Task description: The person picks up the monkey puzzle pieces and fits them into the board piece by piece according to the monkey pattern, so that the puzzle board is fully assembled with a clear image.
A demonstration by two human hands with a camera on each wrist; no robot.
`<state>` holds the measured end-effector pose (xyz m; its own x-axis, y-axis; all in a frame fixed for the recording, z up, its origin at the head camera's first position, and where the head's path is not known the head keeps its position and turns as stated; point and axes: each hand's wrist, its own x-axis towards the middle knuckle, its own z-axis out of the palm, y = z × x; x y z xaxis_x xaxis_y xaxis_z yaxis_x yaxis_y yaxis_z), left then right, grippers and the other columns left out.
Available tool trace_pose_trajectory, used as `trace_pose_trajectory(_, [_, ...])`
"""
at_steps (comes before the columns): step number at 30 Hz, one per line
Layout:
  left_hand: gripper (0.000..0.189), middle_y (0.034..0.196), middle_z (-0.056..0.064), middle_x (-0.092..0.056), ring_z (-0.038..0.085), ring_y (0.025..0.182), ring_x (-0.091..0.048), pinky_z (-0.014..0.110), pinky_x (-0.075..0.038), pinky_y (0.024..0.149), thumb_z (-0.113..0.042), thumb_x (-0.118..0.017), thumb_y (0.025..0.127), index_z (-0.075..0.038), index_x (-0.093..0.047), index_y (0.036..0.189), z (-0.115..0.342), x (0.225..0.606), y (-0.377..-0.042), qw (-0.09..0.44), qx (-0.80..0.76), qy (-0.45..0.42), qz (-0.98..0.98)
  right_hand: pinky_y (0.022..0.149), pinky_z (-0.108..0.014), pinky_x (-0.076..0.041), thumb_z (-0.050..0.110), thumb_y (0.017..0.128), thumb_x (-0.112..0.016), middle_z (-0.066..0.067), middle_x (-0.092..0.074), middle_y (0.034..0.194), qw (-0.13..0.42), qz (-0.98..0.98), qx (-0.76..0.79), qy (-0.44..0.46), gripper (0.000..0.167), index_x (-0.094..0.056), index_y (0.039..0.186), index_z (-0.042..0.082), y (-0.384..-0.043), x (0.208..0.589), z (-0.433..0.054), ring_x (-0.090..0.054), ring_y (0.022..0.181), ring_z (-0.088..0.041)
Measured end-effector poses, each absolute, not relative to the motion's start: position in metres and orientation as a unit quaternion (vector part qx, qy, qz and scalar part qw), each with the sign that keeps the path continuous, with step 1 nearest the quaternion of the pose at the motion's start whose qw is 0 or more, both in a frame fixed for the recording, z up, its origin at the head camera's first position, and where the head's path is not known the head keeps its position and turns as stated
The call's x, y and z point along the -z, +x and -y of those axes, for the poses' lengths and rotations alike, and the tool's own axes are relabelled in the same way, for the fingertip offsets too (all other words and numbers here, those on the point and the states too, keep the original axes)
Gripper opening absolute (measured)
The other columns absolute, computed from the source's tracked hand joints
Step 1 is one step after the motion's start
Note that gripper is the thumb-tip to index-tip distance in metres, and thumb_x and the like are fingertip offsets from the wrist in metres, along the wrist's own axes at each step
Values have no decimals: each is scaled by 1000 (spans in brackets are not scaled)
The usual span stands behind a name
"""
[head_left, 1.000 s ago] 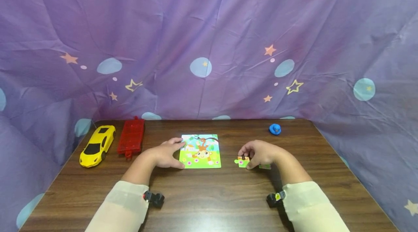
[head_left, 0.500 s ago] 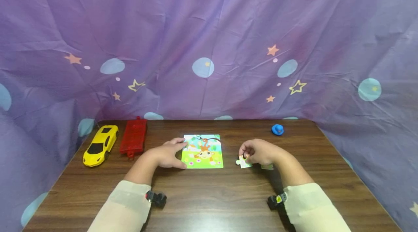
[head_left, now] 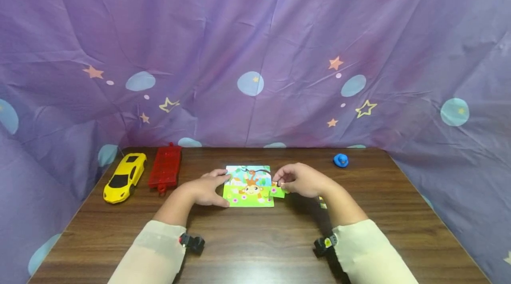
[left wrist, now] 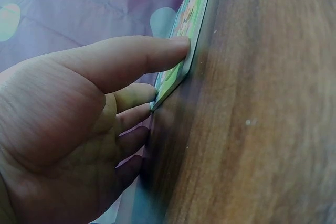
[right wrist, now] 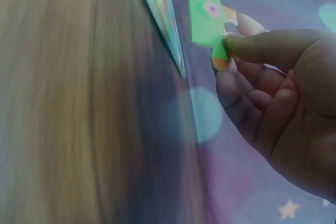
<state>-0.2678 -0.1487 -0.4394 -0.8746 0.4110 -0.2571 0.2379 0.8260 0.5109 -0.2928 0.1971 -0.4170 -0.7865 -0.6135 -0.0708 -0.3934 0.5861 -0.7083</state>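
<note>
A square picture board with a hanging monkey lies flat on the table. My left hand rests at its left side, with the thumb on the near left corner and the index fingertip higher up that edge. In the left wrist view the thumb lies straight on the board's rim. My right hand pinches a green jigsaw puzzle piece with a pink flower between thumb and fingers. In the head view this piece overlaps the board's right edge. Another piece lies partly hidden by the right forearm.
On the left of the wooden table are a yellow toy car and a red plastic tray-like object. A small blue toy duck sits at the back right. A purple starry cloth hangs behind the table.
My right hand has lifted the puzzle piece and carried it left to the board's right edge. The left hand has stayed at the board's left side.
</note>
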Motion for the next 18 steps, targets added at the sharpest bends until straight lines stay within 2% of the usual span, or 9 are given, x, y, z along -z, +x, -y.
trace_pose_trajectory(5, [97,177,10,-26,39,163,-25,65,-30,129,-41,-85,85,-16,-39,167,148,438,-266,184,-241,172,-937,78,-25,-57,5,96,-73,-1,-73,96,149,-870,364,-298,17,-76,113,7,-295,415,-172,-65,89,-11])
trace_pose_trajectory(9, [98,178,10,-25,40,163,-25,66,-30,129,-41,-85,85,-16,-39,167,149,439,-266,184,-244,173,-936,83,-26,-56,7,97,-74,1,-73,97,136,-872,355,-308,16,-77,112,10,-298,415,-158,-65,91,-10])
trace_pose_trajectory(18, [97,177,11,-27,41,162,-27,66,-30,129,-42,-85,84,-16,-40,167,149,440,-268,180,-239,176,-938,89,-26,-58,6,97,-74,1,-77,103,145,-874,350,-304,16,-78,112,10,-301,414,-131,-68,96,-8])
